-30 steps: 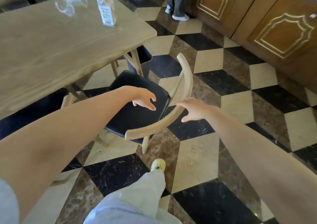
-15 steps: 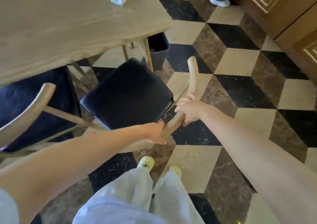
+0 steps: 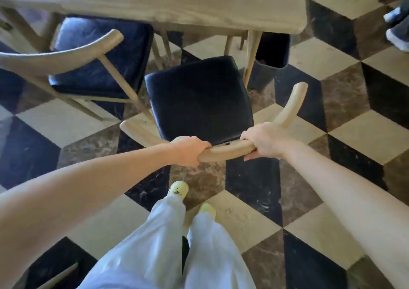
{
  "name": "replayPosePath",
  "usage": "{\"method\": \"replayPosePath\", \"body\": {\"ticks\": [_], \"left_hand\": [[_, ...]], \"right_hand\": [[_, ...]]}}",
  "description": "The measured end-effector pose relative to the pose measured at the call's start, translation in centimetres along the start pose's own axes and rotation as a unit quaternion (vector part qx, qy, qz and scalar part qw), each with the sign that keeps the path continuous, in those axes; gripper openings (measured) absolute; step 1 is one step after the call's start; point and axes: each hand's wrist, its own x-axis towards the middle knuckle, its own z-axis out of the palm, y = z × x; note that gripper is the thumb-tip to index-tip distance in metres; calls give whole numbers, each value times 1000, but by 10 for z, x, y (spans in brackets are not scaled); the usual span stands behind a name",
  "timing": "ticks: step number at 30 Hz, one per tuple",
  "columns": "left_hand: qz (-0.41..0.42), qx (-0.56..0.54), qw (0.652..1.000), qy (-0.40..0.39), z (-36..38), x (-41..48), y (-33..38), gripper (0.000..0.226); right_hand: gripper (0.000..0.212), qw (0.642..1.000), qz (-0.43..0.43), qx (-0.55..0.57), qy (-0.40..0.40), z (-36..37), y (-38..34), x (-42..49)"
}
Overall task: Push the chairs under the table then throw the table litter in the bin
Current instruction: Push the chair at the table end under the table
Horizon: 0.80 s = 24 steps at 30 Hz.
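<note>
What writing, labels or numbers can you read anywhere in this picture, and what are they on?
None: no readable text shows on the table, either chair, the bin or the floor. The left hand and right hand grip a plain wooden chair back.

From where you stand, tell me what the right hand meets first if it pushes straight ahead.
The right hand is already on the chair backrest; beyond it, likely the table leg, though depth is unclear.

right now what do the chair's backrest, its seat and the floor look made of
Backrest: pale wood by the look, smooth, matte, bent into a curve. Seat: black padded cushion, likely leather or vinyl, with a faint sheen and soft rounded edges. Floor: polished stone tiles, probably marble, veined and glossy.
</note>
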Motion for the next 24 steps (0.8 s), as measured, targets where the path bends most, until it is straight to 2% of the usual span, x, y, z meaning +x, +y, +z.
{"method": "replayPosePath", "body": {"ticks": [3,10,15,24], "left_hand": [[13,6,1000,-12,-5,-2,-5,54],[13,29,999,-29,-24,-10,-42,55],[-12,33,999,-15,-47,-9,-76,52],[4,34,999,-17,-95,24,-119,59]], "right_hand": [[36,1000,1,-21,-6,-4,0,3],[52,990,1,-127,64,-1,-19,27],[52,989,25,-112,90,-9,-31,59],[51,983,49,-116,130,-44,-11,99]]}}
